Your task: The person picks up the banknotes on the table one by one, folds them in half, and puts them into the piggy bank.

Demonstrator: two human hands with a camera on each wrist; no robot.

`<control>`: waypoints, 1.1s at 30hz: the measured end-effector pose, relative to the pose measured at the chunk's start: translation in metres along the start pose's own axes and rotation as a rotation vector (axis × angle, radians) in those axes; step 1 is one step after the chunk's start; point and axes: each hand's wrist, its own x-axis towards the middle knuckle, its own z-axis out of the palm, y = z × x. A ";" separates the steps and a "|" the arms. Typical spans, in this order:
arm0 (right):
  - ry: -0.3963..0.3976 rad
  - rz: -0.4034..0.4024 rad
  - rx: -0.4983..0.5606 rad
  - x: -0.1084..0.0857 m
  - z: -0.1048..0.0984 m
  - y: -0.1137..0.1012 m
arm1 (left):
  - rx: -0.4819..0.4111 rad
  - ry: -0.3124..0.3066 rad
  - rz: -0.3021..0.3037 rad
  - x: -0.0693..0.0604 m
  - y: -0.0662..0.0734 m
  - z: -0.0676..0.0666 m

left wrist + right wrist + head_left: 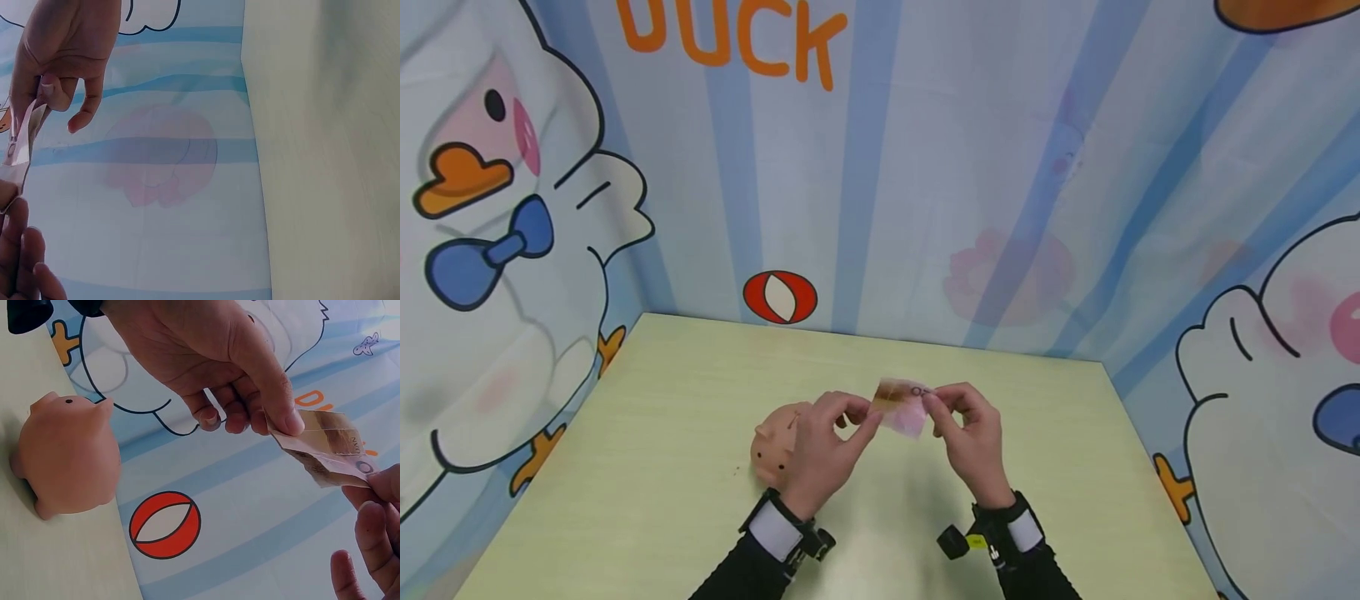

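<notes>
Above the table, a folded banknote (pixel 901 410) is stretched between both hands. My left hand (pixel 826 446) pinches its left end between thumb and fingers. At the opposite end, my right hand (pixel 976 437) pinches a corner. The right wrist view shows the note (pixel 325 440) creased, with layers partly apart; a printed zero is visible near the right fingers. A pink piggy bank (pixel 772 446) stands on the table behind my left hand, which partly hides it in the head view. Its whole rounded body (pixel 72 456) shows in the right wrist view.
The pale yellow table (pixel 700 367) has a back edge against a blue-striped curtain (pixel 910 167) printed with ducks and a red ball. Similar printed cloth stands at the left and right sides. Both wrists carry strapped cameras (pixel 955 542).
</notes>
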 end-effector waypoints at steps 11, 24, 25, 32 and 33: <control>0.019 0.002 0.018 -0.002 0.005 0.004 | 0.102 0.102 0.142 0.001 0.003 0.004; 0.066 -0.005 0.035 -0.001 0.011 0.008 | 0.380 0.175 0.408 0.003 -0.001 0.010; 0.071 -0.004 0.032 -0.001 0.012 0.008 | 0.416 0.178 0.440 0.003 -0.001 0.010; 0.078 -0.016 0.011 -0.001 0.015 0.007 | 0.555 0.192 0.559 0.001 0.000 0.011; 0.077 -0.018 0.009 -0.001 0.015 0.006 | 0.562 0.186 0.563 0.001 0.000 0.011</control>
